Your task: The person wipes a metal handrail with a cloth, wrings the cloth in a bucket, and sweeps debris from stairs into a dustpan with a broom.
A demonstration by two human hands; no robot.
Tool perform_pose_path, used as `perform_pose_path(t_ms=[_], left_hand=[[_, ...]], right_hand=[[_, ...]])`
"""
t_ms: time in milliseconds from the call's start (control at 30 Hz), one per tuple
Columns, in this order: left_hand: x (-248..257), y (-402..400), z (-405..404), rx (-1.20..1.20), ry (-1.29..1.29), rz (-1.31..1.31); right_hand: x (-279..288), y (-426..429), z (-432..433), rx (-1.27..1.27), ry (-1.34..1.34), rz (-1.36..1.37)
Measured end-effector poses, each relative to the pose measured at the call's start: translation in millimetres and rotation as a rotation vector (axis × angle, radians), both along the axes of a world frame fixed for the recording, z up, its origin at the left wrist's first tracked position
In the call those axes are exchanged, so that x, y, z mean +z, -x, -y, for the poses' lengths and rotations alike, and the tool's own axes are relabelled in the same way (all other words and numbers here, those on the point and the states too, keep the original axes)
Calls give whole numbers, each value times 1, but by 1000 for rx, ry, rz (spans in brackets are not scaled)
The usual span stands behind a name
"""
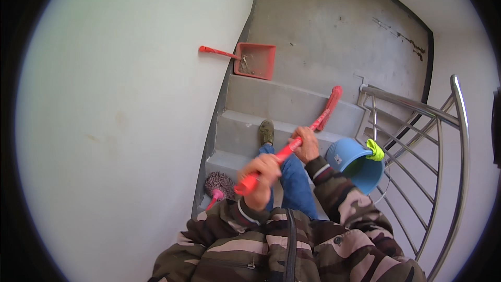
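Note:
Both my hands are closed around the handle of a red broom [290, 147]. My left hand [261, 176] grips it near its top end and looks blurred. Lower down the handle is my right hand [306, 145]. The broom's red bristle head [331, 105] reaches to the stairs on the right, against the riser below the landing. At the landing's edge by the left wall lies a red dustpan [260, 60] with dirt in it. Its handle [219, 51] points toward the wall.
A blue bucket [350, 152] with a yellow-green cloth [375, 150] on its rim stands by the metal railing [415, 105]. A mop with a grey-purple head [219, 186] leans at the lower left. My shoe [266, 131] is on a stair [235, 133]. A white wall [125, 86] borders the left side.

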State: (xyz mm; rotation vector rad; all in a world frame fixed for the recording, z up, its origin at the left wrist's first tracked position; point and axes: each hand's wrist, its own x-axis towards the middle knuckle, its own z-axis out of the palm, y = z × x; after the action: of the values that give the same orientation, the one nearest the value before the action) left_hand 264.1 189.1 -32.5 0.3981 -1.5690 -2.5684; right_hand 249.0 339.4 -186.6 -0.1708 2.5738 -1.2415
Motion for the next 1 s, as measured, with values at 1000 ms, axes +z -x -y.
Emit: perform_pose_path(t_ms=[1000], left_hand=[[-24, 17, 106, -114, 184, 42]], right_hand=[[-113, 6, 48, 156, -106, 212]])
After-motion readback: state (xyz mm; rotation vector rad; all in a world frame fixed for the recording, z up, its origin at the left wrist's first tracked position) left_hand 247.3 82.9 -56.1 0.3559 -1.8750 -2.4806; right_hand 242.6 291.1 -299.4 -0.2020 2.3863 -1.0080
